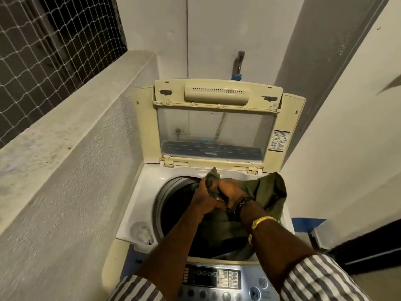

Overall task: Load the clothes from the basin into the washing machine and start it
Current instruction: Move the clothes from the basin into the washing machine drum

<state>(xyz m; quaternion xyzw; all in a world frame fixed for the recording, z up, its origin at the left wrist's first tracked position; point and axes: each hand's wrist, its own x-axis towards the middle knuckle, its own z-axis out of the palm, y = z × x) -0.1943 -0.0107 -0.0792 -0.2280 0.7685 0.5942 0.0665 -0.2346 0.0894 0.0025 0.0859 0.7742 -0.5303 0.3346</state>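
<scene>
grey-blue button control panel (213, 279) nearest | left hand (205, 199), right hand (233, 191) both clenched on olive-green cloth garment (269, 192) | bulk drapes right of grip, over round steel drum (161, 205) rim

garment (269, 187): olive cloth, matt and soft, bunched into folds.
lid frame (147, 127): cream plastic, smooth, low sheen.
lid window (217, 127): clear plastic, glossy, catching reflections.
top deck (138, 203): white plastic, smooth, slightly shiny.
drum rim (161, 203): grey and smooth with a dull gleam; metal or plastic, can't tell.
control panel (245, 279): silver-blue plastic, glossy face.
parapet wall (76, 181): rough, grainy plaster, matt.
side wall (347, 127): painted, smooth, matt.
netting (43, 40): thin pale cord.
tap (238, 61): metal, dull finish.
bangle (263, 220): gold-coloured metal, bright shine.
sleeve (314, 279): striped woven cloth, matt.
</scene>
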